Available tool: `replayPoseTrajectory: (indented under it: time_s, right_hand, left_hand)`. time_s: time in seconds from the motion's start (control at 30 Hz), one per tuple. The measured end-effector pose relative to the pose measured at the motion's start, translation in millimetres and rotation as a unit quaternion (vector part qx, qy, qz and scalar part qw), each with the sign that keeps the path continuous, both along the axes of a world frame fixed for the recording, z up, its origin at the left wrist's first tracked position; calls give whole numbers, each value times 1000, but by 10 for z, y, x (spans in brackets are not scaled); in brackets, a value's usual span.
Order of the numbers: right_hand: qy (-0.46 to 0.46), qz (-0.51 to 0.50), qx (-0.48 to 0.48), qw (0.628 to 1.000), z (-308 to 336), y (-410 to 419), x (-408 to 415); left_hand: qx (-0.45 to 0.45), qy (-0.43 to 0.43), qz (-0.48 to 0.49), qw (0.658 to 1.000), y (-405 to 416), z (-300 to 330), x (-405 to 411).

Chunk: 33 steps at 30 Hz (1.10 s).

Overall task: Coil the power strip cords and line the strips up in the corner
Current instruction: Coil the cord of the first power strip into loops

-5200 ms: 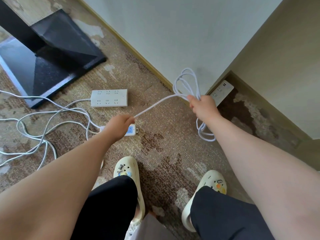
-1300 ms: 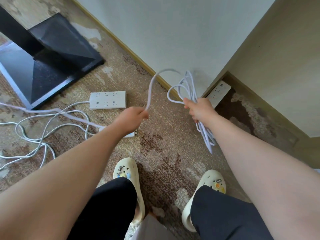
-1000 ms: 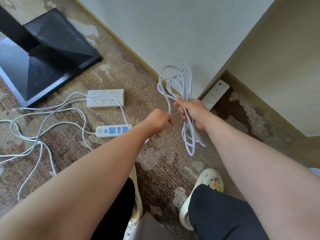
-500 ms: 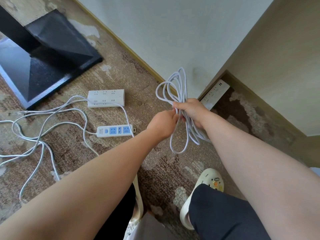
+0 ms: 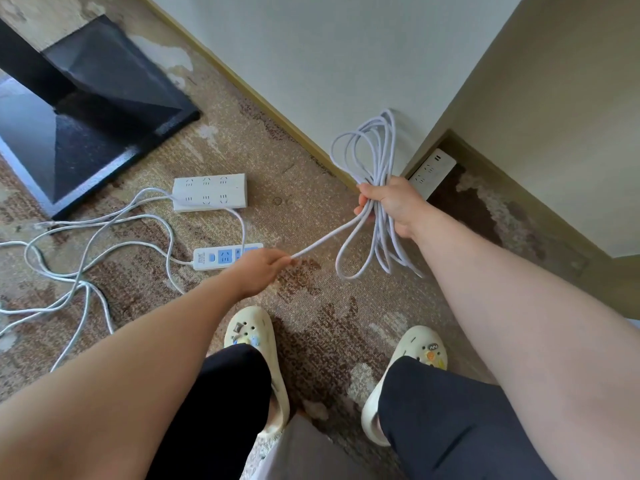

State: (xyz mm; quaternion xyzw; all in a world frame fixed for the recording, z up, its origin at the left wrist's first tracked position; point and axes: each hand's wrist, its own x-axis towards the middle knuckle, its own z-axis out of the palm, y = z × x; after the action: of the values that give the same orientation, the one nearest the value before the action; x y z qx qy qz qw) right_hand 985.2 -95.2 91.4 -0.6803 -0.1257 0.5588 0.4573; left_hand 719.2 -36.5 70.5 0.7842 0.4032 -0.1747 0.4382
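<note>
In the head view, the right hand (image 5: 391,206) was clenched around a bundle of white cord loops (image 5: 367,157), some fanning up above the fist against the far wall and others hanging below it toward the carpet (image 5: 311,188). The left hand (image 5: 258,271) pinched a straight run of the same cord (image 5: 325,239), drawn taut between the two hands, lower and to the left of the bundle.

Judged from this, the main risk was the bundle loosening. The loops were uneven in length, and a hard tug from the left hand could drag a loop out of the right fist or let the lower ones slip and tangle. The free end seemed to run back toward the mess of loose cords (image 5: 86,244) on the left floor, so a snag there could jerk the line; where exactly it led could not be told.

The cord being coiled lay partly inside the right grip and partly out to its left, passing into the left fingers. One strip (image 5: 431,171) already sat in the far right corner, just behind the right hand. Two more lay out on the carpet to the left: a wide white power strip (image 5: 209,192) farther off, and a narrow strip with blue sockets (image 5: 218,258) nearer, partly hidden by the left hand. A black stand base (image 5: 86,112) stood at far left, and two cream clogs (image 5: 249,330) showed near the bottom.
</note>
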Motion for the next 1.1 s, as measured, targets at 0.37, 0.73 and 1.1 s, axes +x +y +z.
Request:
replayPoseTrajectory:
  time_s: [0.37, 0.73, 1.1]
  right_hand:
    - [-83, -44, 1, 996, 4, 3, 3]
    - [-210, -23, -4, 977, 53, 52, 16]
    - [-271, 58, -3, 961, 30, 26, 23]
  left_hand:
    - [-14, 25, -124, 992, -196, -137, 231]
    - [31, 106, 22, 994, 399, -151, -1010]
    - [28, 12, -258, 966, -316, 83, 655]
